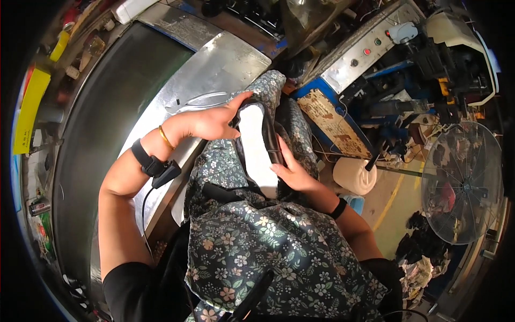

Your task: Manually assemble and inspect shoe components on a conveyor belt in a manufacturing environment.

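A dark shoe upper (274, 145) with a white sole-shaped insole (253, 137) facing up rests on my lap, over a dark flowered apron (257, 241). My left hand (221, 119) is at its far left edge, index finger stretched along the toe end and thumb against the side. On the right side, my right hand (289, 169) wraps round the shoe, with the thumb on the white insole and the fingers along the dark side. The shoe's underside is hidden.
A dark conveyor belt (107, 107) with a metal edge plate (225, 59) runs along my left. On the plate lies a grey looped item (206, 100). A blue-framed machine (343, 112) stands ahead right, near a white jug (355, 176) and a fan (464, 185).
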A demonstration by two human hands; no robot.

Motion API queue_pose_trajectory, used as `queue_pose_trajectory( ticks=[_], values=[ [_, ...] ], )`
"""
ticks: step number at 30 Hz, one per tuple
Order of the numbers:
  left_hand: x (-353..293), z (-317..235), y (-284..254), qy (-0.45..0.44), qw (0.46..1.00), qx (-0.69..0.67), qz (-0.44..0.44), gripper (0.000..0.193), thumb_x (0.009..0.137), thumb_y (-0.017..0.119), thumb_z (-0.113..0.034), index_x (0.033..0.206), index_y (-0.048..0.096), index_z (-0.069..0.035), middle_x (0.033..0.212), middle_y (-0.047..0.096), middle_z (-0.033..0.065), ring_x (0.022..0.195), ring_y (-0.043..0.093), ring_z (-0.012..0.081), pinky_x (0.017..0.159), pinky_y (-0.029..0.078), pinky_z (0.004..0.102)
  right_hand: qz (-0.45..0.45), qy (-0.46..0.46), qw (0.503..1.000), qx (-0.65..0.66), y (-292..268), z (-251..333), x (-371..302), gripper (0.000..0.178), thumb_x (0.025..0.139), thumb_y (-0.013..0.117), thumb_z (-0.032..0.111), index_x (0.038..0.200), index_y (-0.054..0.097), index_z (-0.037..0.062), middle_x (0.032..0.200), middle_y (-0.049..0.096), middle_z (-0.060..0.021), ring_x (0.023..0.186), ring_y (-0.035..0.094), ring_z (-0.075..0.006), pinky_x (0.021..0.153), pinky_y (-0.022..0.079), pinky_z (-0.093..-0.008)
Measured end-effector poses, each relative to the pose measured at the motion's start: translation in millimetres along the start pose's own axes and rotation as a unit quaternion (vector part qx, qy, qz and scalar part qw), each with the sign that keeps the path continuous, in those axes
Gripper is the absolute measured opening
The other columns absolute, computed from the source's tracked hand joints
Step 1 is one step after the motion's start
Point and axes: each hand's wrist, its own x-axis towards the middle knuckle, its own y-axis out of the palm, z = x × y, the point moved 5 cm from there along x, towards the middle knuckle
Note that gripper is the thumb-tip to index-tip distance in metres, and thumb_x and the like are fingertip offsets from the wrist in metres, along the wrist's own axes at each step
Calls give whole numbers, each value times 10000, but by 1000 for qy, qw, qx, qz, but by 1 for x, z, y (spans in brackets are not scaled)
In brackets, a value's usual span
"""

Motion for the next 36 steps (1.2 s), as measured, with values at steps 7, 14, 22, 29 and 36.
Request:
queue_pose_trajectory(
  ticks=[7, 14, 22, 29, 36],
  values=[
    [-21, 33, -4, 119, 892, -383, -210, 871, 756, 547, 150, 1549, 250, -53, 1575, 324, 116, 1438, 320, 214, 1127, 304, 306, -23, -5, 998, 61, -9, 10, 27, 703, 985, 590, 183, 1528, 198, -32, 1460, 404, -112, 1294, 424, -168, 1070, 365, -312],
    [-21, 100, 29, 95, 762, -530, -360, 554, 1010, 451, -268, 1497, 350, -23, 1440, 487, 148, 1341, 444, 228, 1106, 354, 331, -12, 27, 982, 188, 2, 15, 44, 662, 1015, 538, 204, 1539, 192, -6, 1479, 398, -134, 1329, 417, -195, 1091, 352, -324],
    [-7, -13, 17, -177, 776, 402, -453, 367, 979, 468, -255, 708, 614, -57, 641, 655, 139, 504, 628, 319, 492, 511, 438, -94, 103, 990, 4, 30, 37, 53, 805, 999, 532, 283, 1528, 12, -29, 1285, 506, -236, 1172, 518, -219, 1013, 405, -333],
    [-29, 29, 13, -128, 948, 110, -270, 389, 1030, 407, -348, 1107, 551, 5, 873, 674, 250, 793, 658, 437, 705, 531, 482, -92, 48, 994, -31, 36, 13, 58, 804, 1007, 507, 253, 1516, -25, -71, 1534, 202, -274, 1391, 306, -292, 1117, 292, -361],
    [-33, 40, 76, -27, 842, -17, -538, 511, 1053, 361, -343, 1414, 405, 15, 1197, 608, 297, 1117, 608, 392, 976, 465, 431, -81, -60, 995, -17, 32, 8, 52, 743, 1014, 447, 149, 1517, -64, -50, 1558, 149, -244, 1423, 245, -310, 1150, 243, -389]
  ],
)
